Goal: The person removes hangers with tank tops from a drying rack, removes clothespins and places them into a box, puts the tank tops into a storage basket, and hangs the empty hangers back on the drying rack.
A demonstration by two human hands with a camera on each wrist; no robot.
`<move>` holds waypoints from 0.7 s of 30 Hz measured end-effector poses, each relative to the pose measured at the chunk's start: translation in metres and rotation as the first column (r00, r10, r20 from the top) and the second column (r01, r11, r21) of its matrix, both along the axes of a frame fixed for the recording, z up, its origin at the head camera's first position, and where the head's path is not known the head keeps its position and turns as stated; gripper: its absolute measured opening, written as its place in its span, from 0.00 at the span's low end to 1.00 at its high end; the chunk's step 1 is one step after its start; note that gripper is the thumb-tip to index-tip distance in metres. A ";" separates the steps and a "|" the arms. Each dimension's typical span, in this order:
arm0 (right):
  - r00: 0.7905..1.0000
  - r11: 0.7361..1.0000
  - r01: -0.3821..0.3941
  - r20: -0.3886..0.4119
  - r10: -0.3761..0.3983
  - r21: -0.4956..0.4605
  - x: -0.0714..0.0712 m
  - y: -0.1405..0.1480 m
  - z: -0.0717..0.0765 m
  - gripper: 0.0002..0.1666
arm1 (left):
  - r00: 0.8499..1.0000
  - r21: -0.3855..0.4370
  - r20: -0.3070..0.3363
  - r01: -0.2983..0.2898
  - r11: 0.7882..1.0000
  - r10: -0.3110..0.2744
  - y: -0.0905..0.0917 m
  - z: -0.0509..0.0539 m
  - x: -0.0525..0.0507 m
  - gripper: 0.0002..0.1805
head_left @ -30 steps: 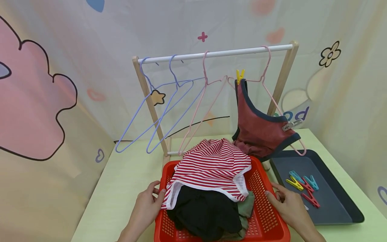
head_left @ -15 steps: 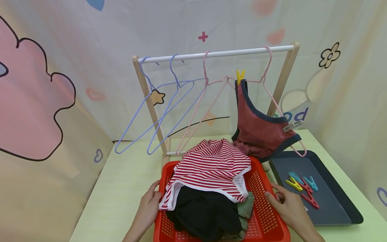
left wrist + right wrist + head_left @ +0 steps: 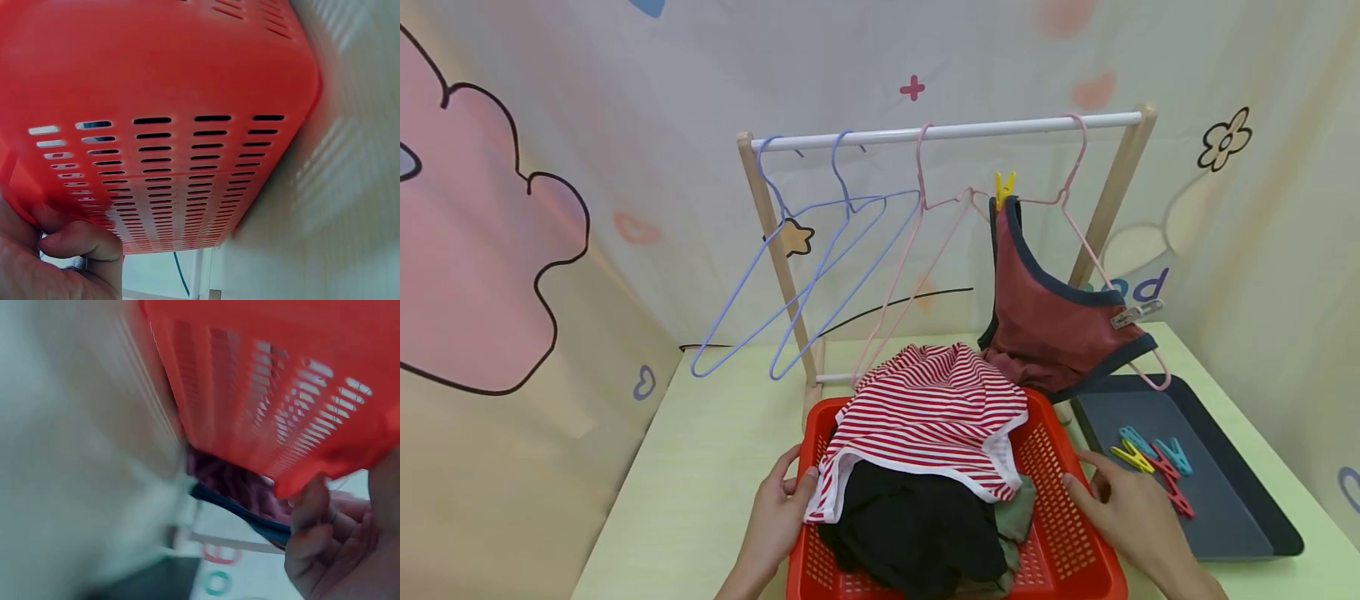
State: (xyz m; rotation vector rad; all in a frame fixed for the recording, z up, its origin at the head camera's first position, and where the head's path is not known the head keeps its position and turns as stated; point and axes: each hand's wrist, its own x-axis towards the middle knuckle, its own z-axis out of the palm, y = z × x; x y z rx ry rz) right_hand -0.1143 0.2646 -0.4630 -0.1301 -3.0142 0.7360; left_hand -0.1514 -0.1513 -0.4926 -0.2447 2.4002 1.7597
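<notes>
A red plastic basket [image 3: 1067, 533] with slotted walls stands before me, full of clothes. My left hand [image 3: 773, 512] holds its left rim, thumb on top beside the edge of a red-and-white striped garment [image 3: 925, 425]. In the left wrist view, curled fingers [image 3: 81, 240] show under the rim. On the opposite side my right hand [image 3: 1138, 508] grips the right rim, with bent fingers [image 3: 312, 519] below it in the right wrist view. Black cloth [image 3: 917, 533] and a green garment [image 3: 1017, 512] lie partly under the striped one.
Behind the basket a rack [image 3: 955, 133] carries blue hangers [image 3: 823, 262] and pink hangers [image 3: 910, 267]. A dark-red top [image 3: 1048, 317] hangs there by a yellow clothespin [image 3: 1004, 187] and a grey clip [image 3: 1135, 313]. A dark tray [image 3: 1225, 517] holds several clothespins [image 3: 1165, 458] at right.
My left thumb has come back onto the rim's top after dropping lower half a second ago. The head view has shifted slightly. Both hands stay at the basket's sides.
</notes>
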 end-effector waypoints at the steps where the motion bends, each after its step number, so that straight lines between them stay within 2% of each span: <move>1: 0.999 0.999 -0.010 -0.042 0.012 0.053 0.000 0.000 0.006 0.30 | 1.000 -0.001 -0.004 0.002 1.000 -0.002 0.000 0.000 0.000 0.34; 3: 0.990 0.991 -0.034 -0.133 0.051 0.126 0.000 -0.001 0.020 0.25 | 1.000 -0.007 -0.010 0.004 1.000 -0.004 0.001 0.000 0.000 0.34; 6: 0.967 0.981 -0.090 -0.222 0.128 0.174 -0.001 -0.008 0.049 0.21 | 1.000 -0.010 -0.019 0.007 1.000 -0.007 0.001 -0.001 -0.001 0.33; 10: 0.925 0.953 -0.227 -0.261 0.275 0.198 -0.010 -0.027 0.088 0.22 | 0.999 -0.002 -0.034 0.020 1.000 -0.020 0.000 0.000 0.000 0.34; 13: 0.889 0.918 -0.325 -0.260 0.378 0.227 -0.024 -0.045 0.110 0.24 | 0.999 0.003 -0.042 0.033 0.999 -0.033 -0.001 0.000 0.002 0.35; 17: 0.854 0.878 -0.414 -0.231 0.466 0.240 -0.055 -0.069 0.125 0.24 | 0.998 0.000 -0.052 0.035 0.999 -0.035 -0.002 0.000 0.001 0.34; 21: 0.851 0.866 -0.449 -0.188 0.489 0.220 -0.090 -0.084 0.125 0.21 | 0.997 -0.001 -0.068 0.041 0.999 -0.041 -0.002 0.000 0.000 0.33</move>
